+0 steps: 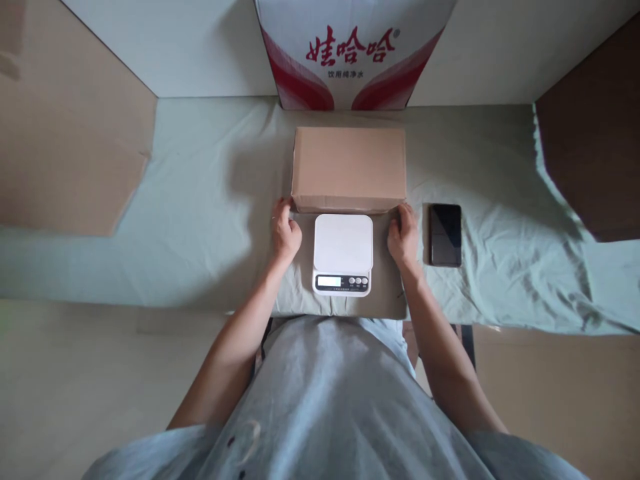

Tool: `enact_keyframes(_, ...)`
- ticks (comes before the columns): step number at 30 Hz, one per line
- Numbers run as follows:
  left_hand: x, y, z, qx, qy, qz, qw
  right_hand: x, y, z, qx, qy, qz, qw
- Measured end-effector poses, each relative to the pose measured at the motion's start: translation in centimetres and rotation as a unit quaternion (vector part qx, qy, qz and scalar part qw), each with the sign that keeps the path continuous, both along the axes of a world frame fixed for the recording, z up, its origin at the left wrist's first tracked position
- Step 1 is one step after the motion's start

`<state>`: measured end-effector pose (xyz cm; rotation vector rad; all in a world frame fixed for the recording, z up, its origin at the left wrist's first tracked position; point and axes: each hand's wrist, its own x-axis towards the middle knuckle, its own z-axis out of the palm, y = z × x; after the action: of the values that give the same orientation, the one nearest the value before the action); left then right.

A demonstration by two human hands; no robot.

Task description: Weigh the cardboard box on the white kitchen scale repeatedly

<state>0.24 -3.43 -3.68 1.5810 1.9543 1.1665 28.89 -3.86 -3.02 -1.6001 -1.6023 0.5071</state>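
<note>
A closed brown cardboard box is straight in front of me, just behind a white kitchen scale with a lit display and a row of buttons. My left hand is at the box's near left corner, its fingers curled against it. At the near right corner, my right hand has its fingers bent round in the same way. Some fingertips are hidden by the hands and the box. Nothing lies on the scale's plate. A dark phone rests face up to the right of my right hand.
A pale green cloth covers the table. Behind the box stands a large white and red carton with Chinese lettering. Big cardboard panels flank the table, one at left and a darker one at right.
</note>
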Motion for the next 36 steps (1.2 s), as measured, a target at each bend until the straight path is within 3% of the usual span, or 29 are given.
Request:
enact_keyframes(4,0.0,-0.2,-0.6,-0.005,0.053,-0.015,0.998,-0.4,-0.1,-0.1,-0.008,-0.039,0.027,0.999)
enact_keyframes(10,0.0,-0.2,-0.8,-0.009,0.046,-0.032,0.998,-0.7,-0.1,0.2,-0.021,-0.032,0.028,0.999)
enact_keyframes(18,-0.7,1.1,-1.1,0.034,-0.093,-0.051,0.994,-0.7,1.2,0.8,-0.033,0.149,0.026,0.988)
enact_keyframes(22,0.2,1.9,-0.1,0.047,-0.200,-0.085,0.975,-2.0,2.4,1.7,-0.038,0.245,0.049,0.967)
enact_keyframes(25,1.1,1.7,2.0,0.057,-0.220,-0.088,0.970,-2.5,2.6,3.3,-0.030,0.297,0.048,0.953)
enact_keyframes(28,1.4,0.1,4.9,0.092,-0.224,-0.101,0.965,-2.2,1.2,5.5,-0.013,0.344,0.037,0.938)
enact_keyframes(31,1.4,-3.2,7.3,0.092,-0.218,-0.122,0.964,-1.7,-2.0,7.3,-0.004,0.384,0.028,0.923)
enact_keyframes(33,1.4,-6.1,8.0,0.074,-0.218,-0.128,0.965,-1.6,-4.7,7.7,-0.005,0.409,0.028,0.912)
enact_keyframes(36,1.7,-10.1,7.6,0.053,-0.220,-0.103,0.969,-1.6,-8.6,7.3,-0.026,0.394,0.014,0.919)
